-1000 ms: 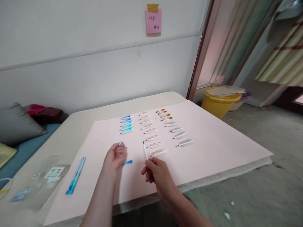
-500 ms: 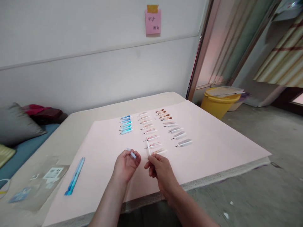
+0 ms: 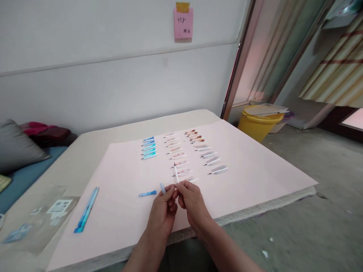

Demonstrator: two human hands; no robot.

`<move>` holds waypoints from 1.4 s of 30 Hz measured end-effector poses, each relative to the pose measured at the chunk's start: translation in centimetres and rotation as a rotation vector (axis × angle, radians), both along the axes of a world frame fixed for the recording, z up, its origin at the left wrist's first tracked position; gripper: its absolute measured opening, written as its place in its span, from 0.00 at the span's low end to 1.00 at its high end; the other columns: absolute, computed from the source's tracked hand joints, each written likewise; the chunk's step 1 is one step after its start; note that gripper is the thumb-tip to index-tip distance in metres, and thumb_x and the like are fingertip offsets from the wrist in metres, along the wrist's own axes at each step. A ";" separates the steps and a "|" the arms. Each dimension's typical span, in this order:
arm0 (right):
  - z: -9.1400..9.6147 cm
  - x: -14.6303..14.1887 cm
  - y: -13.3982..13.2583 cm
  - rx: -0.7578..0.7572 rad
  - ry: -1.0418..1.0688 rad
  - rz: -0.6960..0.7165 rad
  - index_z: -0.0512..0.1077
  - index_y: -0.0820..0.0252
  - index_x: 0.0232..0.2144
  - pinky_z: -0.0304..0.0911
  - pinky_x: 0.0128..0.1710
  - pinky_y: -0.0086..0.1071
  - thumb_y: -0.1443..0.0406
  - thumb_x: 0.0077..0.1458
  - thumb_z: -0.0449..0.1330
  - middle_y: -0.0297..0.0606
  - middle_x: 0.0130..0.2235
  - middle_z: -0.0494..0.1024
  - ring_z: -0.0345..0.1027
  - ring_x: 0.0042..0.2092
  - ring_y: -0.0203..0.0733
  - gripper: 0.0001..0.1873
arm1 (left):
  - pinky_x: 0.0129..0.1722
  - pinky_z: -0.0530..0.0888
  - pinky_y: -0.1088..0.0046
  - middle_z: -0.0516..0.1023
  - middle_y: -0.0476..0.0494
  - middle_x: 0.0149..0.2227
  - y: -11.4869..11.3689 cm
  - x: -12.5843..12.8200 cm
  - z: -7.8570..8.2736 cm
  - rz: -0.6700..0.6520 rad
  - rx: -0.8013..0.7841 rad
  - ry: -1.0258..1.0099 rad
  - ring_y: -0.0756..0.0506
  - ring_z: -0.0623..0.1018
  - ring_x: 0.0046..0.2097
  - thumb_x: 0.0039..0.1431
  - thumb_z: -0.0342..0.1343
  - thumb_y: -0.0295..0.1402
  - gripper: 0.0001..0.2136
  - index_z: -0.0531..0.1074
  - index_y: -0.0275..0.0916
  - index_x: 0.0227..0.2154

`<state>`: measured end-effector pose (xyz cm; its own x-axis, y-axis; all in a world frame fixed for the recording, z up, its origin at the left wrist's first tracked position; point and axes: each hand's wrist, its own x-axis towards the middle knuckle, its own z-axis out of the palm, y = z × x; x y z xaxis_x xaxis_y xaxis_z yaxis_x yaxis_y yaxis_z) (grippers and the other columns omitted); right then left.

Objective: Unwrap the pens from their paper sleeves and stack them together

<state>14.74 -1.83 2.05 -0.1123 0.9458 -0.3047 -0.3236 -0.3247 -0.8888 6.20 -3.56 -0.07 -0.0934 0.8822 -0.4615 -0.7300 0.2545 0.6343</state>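
My left hand (image 3: 164, 206) pinches a small pale blue pen cap (image 3: 162, 188) between thumb and fingers. My right hand (image 3: 190, 197) pinches a thin white pen refill (image 3: 176, 173) that points up and away, dark tip at the top. The two hands touch at the fingertips over the pink sheet (image 3: 119, 211). A short blue pen piece (image 3: 147, 194) lies on the sheet just left of my left hand. Beyond the hands lie three rows of small pens: blue ones (image 3: 148, 148), pink-patterned ones (image 3: 175, 151) and brown and grey ones (image 3: 205, 153).
Two long blue pen barrels (image 3: 86, 209) lie at the sheet's left edge. Clear packaging with labels (image 3: 42, 217) sits on the beige table. A grey cushion (image 3: 17, 145) is at left, a yellow bucket (image 3: 259, 122) on the floor at right, a pink note (image 3: 183, 23) on the wall.
My left hand has moved right with the cap until it meets my right hand. The short blue piece, hidden half a second ago, shows again on the sheet.
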 end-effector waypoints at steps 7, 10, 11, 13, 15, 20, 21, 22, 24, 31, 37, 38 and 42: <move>-0.1 -0.2 -0.4 0.048 -0.038 0.078 0.61 0.60 0.18 0.41 0.15 0.25 0.65 0.45 0.56 0.30 0.14 0.68 0.50 0.14 0.27 0.09 | 0.15 0.53 0.83 0.57 0.56 0.16 -0.2 -0.1 0.2 0.043 0.034 0.079 0.58 0.57 0.18 0.43 0.63 0.31 0.08 0.70 0.33 0.24; -0.3 -0.2 -0.5 0.063 -0.053 0.098 0.62 0.60 0.19 0.41 0.15 0.25 0.64 0.47 0.55 0.30 0.16 0.69 0.51 0.14 0.27 0.09 | 0.15 0.54 0.83 0.58 0.55 0.16 -0.1 -0.5 0.2 0.018 0.037 0.071 0.58 0.58 0.18 0.43 0.63 0.31 0.09 0.69 0.33 0.21; -0.4 -0.1 -0.5 0.070 -0.063 0.104 0.62 0.60 0.20 0.42 0.15 0.25 0.64 0.47 0.55 0.30 0.16 0.69 0.51 0.14 0.27 0.08 | 0.15 0.55 0.83 0.59 0.55 0.16 0.0 -0.9 0.2 0.021 0.039 0.066 0.58 0.58 0.18 0.44 0.63 0.30 0.08 0.68 0.33 0.21; -0.5 0.0 -0.6 0.092 -0.099 0.122 0.63 0.60 0.22 0.43 0.15 0.25 0.63 0.48 0.54 0.30 0.18 0.70 0.51 0.14 0.27 0.08 | 0.14 0.54 0.83 0.63 0.53 0.19 0.3 -1.9 0.3 0.061 0.030 0.053 0.59 0.58 0.18 0.46 0.61 0.28 0.07 0.68 0.33 0.23; -0.7 0.1 -0.6 0.129 -0.162 0.160 0.64 0.60 0.22 0.43 0.15 0.25 0.62 0.49 0.54 0.30 0.18 0.70 0.51 0.14 0.27 0.08 | 0.12 0.53 0.85 0.66 0.50 0.23 0.8 -3.5 0.5 0.138 -0.004 0.026 0.60 0.56 0.17 0.48 0.59 0.24 0.04 0.69 0.32 0.26; -0.9 0.0 -1.0 0.261 -0.412 0.278 0.66 0.60 0.18 0.47 0.18 0.26 0.65 0.50 0.53 0.30 0.17 0.68 0.53 0.17 0.29 0.11 | 0.11 0.53 0.86 0.64 0.50 0.23 1.7 -7.5 1.3 0.256 -0.048 -0.124 0.61 0.56 0.16 0.57 0.50 0.24 0.03 0.67 0.31 0.29; -0.9 -0.1 -1.1 0.293 -0.455 0.290 0.66 0.60 0.18 0.48 0.20 0.26 0.65 0.50 0.53 0.30 0.17 0.68 0.54 0.18 0.29 0.11 | 0.11 0.53 0.86 0.64 0.50 0.23 1.8 -8.0 1.4 0.261 -0.048 -0.150 0.61 0.56 0.16 0.58 0.49 0.24 0.04 0.66 0.32 0.29; -0.9 -0.2 -1.2 0.326 -0.489 0.298 0.66 0.60 0.17 0.49 0.21 0.25 0.66 0.50 0.52 0.30 0.17 0.68 0.55 0.19 0.30 0.11 | 0.11 0.53 0.86 0.64 0.50 0.23 1.8 -8.3 1.4 0.264 -0.047 -0.171 0.61 0.56 0.16 0.58 0.48 0.24 0.04 0.66 0.32 0.29; -0.9 -0.4 -1.5 0.382 -0.535 0.308 0.67 0.60 0.17 0.50 0.22 0.25 0.67 0.50 0.52 0.30 0.17 0.68 0.57 0.21 0.31 0.11 | 0.11 0.54 0.86 0.64 0.50 0.23 1.8 -8.7 1.5 0.268 -0.044 -0.195 0.61 0.56 0.16 0.58 0.48 0.24 0.04 0.66 0.32 0.29; -0.9 -0.5 -1.7 0.413 -0.593 0.310 0.66 0.60 0.18 0.51 0.24 0.25 0.67 0.51 0.52 0.30 0.18 0.69 0.59 0.22 0.31 0.12 | 0.11 0.54 0.86 0.64 0.51 0.23 1.6 -7.9 1.7 0.267 -0.036 -0.176 0.61 0.57 0.16 0.57 0.50 0.24 0.02 0.66 0.31 0.30; -0.8 -0.3 -1.7 0.417 -0.597 0.301 0.66 0.60 0.18 0.51 0.24 0.25 0.67 0.51 0.51 0.30 0.18 0.69 0.59 0.22 0.31 0.11 | 0.12 0.54 0.86 0.64 0.51 0.24 1.5 -7.1 1.6 0.248 -0.006 -0.090 0.62 0.56 0.17 0.55 0.52 0.23 0.02 0.68 0.29 0.28; -0.8 -0.3 -1.7 0.420 -0.599 0.295 0.66 0.60 0.18 0.51 0.24 0.25 0.67 0.51 0.51 0.30 0.18 0.69 0.59 0.23 0.31 0.11 | 0.12 0.54 0.86 0.64 0.51 0.24 1.4 -6.9 1.5 0.241 0.008 -0.061 0.62 0.56 0.17 0.55 0.53 0.23 0.02 0.68 0.29 0.28; -1.1 -0.3 -1.5 0.420 -0.603 0.264 0.66 0.59 0.19 0.50 0.24 0.25 0.68 0.52 0.51 0.30 0.18 0.69 0.60 0.23 0.31 0.11 | 0.13 0.53 0.86 0.64 0.50 0.24 1.2 -6.0 1.3 0.211 0.074 0.067 0.61 0.56 0.18 0.51 0.57 0.23 0.02 0.70 0.28 0.27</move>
<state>14.46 -3.36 0.97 -0.2788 0.9603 -0.0073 0.2957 0.0786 -0.9520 0.16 -2.33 1.25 -0.3079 0.8710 -0.3829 -0.7179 0.0514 0.6942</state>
